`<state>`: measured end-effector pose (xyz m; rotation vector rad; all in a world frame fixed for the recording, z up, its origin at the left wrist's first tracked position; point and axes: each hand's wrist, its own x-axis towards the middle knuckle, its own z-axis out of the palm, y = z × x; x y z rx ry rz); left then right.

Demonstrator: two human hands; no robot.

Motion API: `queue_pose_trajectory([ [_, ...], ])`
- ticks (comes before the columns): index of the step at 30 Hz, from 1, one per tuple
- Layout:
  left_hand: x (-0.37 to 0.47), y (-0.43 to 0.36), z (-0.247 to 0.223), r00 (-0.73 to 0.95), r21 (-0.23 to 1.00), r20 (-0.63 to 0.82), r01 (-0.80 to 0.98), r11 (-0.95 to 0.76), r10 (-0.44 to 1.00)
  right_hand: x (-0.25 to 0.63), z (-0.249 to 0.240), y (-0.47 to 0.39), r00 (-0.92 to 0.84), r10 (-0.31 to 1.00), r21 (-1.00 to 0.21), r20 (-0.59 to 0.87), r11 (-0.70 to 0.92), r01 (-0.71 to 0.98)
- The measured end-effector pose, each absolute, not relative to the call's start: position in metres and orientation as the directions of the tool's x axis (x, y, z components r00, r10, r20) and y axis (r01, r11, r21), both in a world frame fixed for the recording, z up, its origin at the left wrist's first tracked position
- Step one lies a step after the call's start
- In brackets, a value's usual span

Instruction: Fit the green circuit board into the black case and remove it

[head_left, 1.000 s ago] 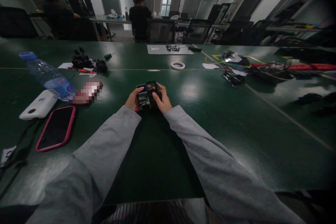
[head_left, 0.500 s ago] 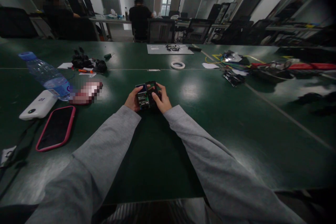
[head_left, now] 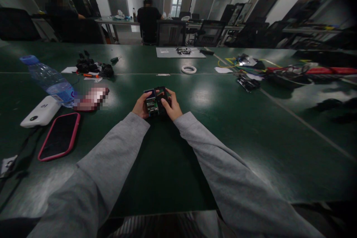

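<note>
Just above the green table, my left hand [head_left: 141, 105] is closed on a small circuit board [head_left: 152, 106] with metal ports and a dark panel at its far end. My right hand [head_left: 173, 106] grips a black plastic frame [head_left: 161, 92], like a case part, with an opening in it. Frame and board are side by side, the frame partly over the board's right edge. Whether they are joined, I cannot tell. My thumbs lie on top, while most of the other fingers are hidden beneath.
To the left are a water bottle [head_left: 52, 83], a white power bank [head_left: 41, 112] and a red-cased phone [head_left: 60, 136]. A tape roll [head_left: 189, 69] lies ahead on the green table [head_left: 240, 126]. Tangled wires [head_left: 248, 63] are at right. A person [head_left: 148, 16] sits beyond.
Almost nothing differs. Both hands keep the board and the black frame in the same place, with the frame's angle shifted very slightly.
</note>
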<state>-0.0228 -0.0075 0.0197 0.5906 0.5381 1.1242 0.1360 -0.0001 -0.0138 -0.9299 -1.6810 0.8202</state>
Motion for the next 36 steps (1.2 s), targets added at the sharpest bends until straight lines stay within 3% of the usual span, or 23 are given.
queue_pose_trajectory([
  [8,-0.023,-0.006,0.017,0.347,0.675,-0.103,-0.664,0.322,0.932,0.137,-0.014,0.0,-0.208,0.877,-0.86,0.433,0.471,0.196],
  [17,-0.023,-0.001,0.016,0.36,0.664,-0.164,-0.648,0.373,0.919,0.134,-0.019,0.005,-0.216,0.868,-0.802,0.448,0.496,0.332],
  [24,-0.027,0.002,0.012,0.362,0.654,-0.175,-0.653,0.383,0.916,0.132,-0.032,0.015,-0.156,0.907,-0.823,0.392,0.422,0.38],
  [30,-0.029,0.007,0.006,0.282,0.64,-0.226,-0.679,0.361,0.932,0.132,-0.03,0.013,-0.059,0.862,-0.779,0.503,0.482,0.4],
  [36,-0.03,0.011,0.004,0.179,0.592,-0.265,-0.745,0.307,0.947,0.133,-0.027,0.011,-0.099,0.826,-0.722,0.555,0.537,0.437],
])
